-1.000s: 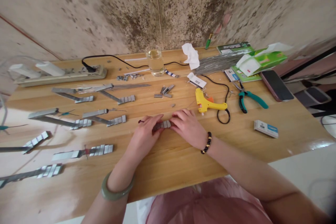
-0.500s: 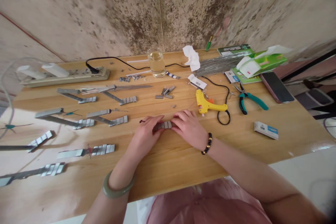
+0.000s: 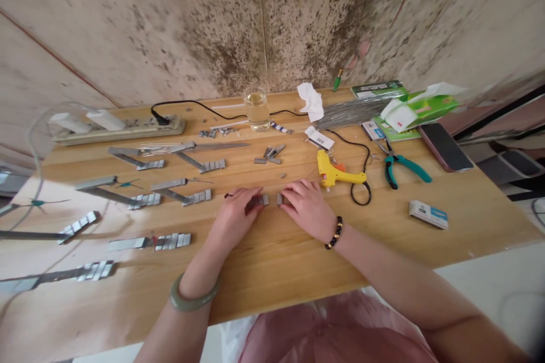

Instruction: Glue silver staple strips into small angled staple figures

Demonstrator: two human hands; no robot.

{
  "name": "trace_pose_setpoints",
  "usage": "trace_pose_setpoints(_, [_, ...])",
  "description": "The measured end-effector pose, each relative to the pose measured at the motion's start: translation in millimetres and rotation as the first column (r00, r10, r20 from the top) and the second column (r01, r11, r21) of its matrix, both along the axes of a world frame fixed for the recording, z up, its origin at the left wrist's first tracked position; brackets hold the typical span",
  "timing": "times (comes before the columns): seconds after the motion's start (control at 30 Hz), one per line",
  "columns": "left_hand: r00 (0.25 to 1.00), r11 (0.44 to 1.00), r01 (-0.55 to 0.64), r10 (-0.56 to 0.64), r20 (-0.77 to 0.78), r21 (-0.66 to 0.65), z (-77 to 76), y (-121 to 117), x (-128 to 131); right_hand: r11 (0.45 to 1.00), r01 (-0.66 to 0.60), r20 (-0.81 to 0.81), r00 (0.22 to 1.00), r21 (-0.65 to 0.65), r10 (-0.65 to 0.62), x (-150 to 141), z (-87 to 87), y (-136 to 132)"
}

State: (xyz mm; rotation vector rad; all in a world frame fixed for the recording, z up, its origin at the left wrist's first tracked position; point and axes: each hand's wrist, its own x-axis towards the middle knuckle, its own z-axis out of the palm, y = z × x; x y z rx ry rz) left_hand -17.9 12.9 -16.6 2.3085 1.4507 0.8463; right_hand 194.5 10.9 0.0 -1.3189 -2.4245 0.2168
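1. Left hand (image 3: 236,212), encircled at the wrist by a pale green, smooth ring-shaped bangle (image 3: 193,299): the grip pinches a short row of grey, metallic-looking segments (image 3: 265,199) between thumb and fingers, which cover part of it.
2. Right hand (image 3: 309,207), with a black-and-gold beaded bracelet (image 3: 336,232): the grip pinches a small grey rectangular piece (image 3: 279,199), likewise partly covered by the fingers.
3. Row and piece face each other across a narrow gap, above or on the light brown wooden bench (image 3: 298,272); contact with the surface cannot be told.
4. Beyond the hands: a small cluster of loose grey bars (image 3: 268,155) and, nearer, a tiny grey fragment (image 3: 283,175).
5. Left: several grey strip assemblies with segmented ends (image 3: 173,241), spread well apart from the hands.
6. Right: a yellow pistol-shaped glue gun (image 3: 344,176), near the right hand; farther out, pliers with teal handles (image 3: 411,168) and a small white-and-blue box (image 3: 428,214).
7. Rear: a clear glass of pale yellow liquid (image 3: 257,113), standing upright.
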Motion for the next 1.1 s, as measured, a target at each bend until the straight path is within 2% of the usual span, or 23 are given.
trace_pose_setpoints(0.23, [0.996,0.997,-0.027,0.033,-0.087,0.073,-2.8,4,-4,0.998,-0.002,-0.129,0.992,0.059,0.010,3,-1.5,4])
trace_pose_setpoints(0.33, [0.994,0.997,-0.019,0.027,-0.107,0.072,-4.0,6,-7,0.995,-0.006,-0.183,0.983,0.099,0.024,5,-2.9,8])
trace_pose_setpoints(0.4, [0.996,0.998,-0.008,0.013,-0.092,0.059,-5.0,7,-9,0.995,0.029,-0.193,0.981,0.098,-0.010,7,-1.4,11])
trace_pose_setpoints(0.5, [1.000,0.999,0.003,-0.002,-0.029,0.035,-5.8,9,-12,0.988,0.143,-0.108,0.985,0.064,-0.136,13,8.0,13])
trace_pose_setpoints(0.6, [0.999,1.000,0.011,-0.011,0.033,0.005,-5.3,10,-14,0.968,0.248,0.088,0.964,0.046,-0.252,26,24.8,11])
trace_pose_setpoints(0.7, [0.998,1.000,0.000,0.001,0.068,-0.016,-3.9,11,-14,0.932,0.361,0.293,0.888,0.037,-0.355,45,39.8,12])
trace_pose_setpoints(0.8, [0.996,1.000,-0.001,0.003,0.087,-0.027,-2.8,11,-13,0.895,0.446,0.419,0.808,0.026,-0.415,64,43.3,17])
trace_pose_setpoints(0.9, [0.994,1.000,0.000,0.002,0.105,-0.024,-3.4,11,-13,0.896,0.444,0.484,0.784,0.001,-0.389,79,35.1,24])
trace_pose_setpoints(1.1, [0.994,1.000,0.011,-0.011,0.107,-0.005,-6.0,11,-15,0.962,0.273,0.393,0.881,0.032,-0.263,94,14.8,30])
